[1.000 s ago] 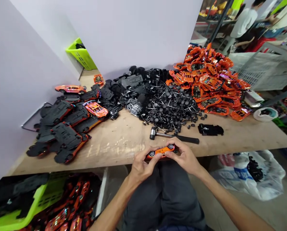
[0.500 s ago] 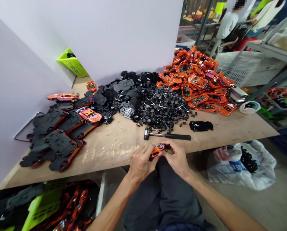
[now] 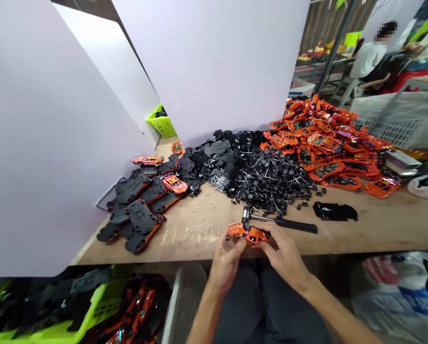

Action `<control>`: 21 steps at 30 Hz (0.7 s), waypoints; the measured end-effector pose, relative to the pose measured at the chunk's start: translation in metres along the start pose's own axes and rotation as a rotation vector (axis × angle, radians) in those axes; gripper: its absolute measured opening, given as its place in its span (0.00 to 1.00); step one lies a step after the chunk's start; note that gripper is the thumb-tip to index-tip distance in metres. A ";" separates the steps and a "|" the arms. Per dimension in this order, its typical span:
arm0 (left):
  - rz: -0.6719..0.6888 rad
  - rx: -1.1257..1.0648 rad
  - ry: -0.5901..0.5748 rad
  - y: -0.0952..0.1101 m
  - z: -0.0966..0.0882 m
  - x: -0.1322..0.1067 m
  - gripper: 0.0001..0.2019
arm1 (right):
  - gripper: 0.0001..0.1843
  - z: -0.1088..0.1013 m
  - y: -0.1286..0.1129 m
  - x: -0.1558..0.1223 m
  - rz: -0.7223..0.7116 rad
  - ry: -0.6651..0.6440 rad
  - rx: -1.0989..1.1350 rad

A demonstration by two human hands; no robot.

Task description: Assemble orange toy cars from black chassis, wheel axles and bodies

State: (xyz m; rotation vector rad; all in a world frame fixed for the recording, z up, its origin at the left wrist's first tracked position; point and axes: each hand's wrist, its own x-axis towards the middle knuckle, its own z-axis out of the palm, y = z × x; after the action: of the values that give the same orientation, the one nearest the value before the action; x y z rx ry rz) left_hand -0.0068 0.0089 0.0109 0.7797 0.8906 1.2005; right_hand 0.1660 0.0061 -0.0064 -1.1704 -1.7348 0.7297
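1. Head view, arms: both bare forearms enter from the lower edge and converge above the person's dark-trousered lap; the left hand [image 3: 224,263] rises steeply, while the right hand [image 3: 285,255] slants in from the lower right.
2. Head view, fingers: each hand pinches one end of an orange toy car [image 3: 257,235], with the thumbs on the side nearer the person and the other fingers partly hidden.
3. Head view, position: the car lies between the two hands, at the near edge of the wooden surface [image 3: 195,227], just before the head of a hammer [image 3: 298,226]; whether car and hammer touch cannot be told.
4. Head view, appearance: the car is glossy orange with black window areas and lies roughly crosswise; finer detail is blurred.
5. Head view, surroundings: behind the hammer lies a heap of wheel axles [image 3: 266,179], flanked on the right by a mound of orange car shells [image 3: 324,143] and bordered on the left by black chassis [image 3: 217,149]. A single black chassis piece [image 3: 335,211] lies beside the hammer's handle, and a stack of cars [image 3: 138,212], mostly underside up, occupies the left.
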 end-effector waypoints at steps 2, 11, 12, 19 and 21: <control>0.051 0.238 -0.035 0.008 -0.011 -0.002 0.19 | 0.17 -0.010 -0.002 0.004 -0.073 -0.145 -0.067; 0.187 0.641 0.094 -0.014 -0.013 -0.005 0.10 | 0.12 -0.016 0.006 0.009 0.051 -0.152 -0.008; 0.216 0.664 0.095 -0.015 -0.014 -0.004 0.09 | 0.11 -0.011 0.009 0.006 0.072 -0.101 0.018; 0.333 1.062 -0.320 0.021 -0.022 -0.003 0.12 | 0.10 -0.007 0.008 0.001 0.088 -0.085 0.099; 0.423 1.331 -0.422 0.029 -0.015 -0.007 0.25 | 0.11 -0.012 -0.006 0.006 0.138 -0.133 0.085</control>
State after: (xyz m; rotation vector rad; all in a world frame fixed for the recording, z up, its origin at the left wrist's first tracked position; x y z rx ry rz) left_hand -0.0336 0.0083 0.0305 2.2783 1.1442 0.5919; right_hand 0.1736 0.0089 0.0056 -1.2153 -1.7255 0.9742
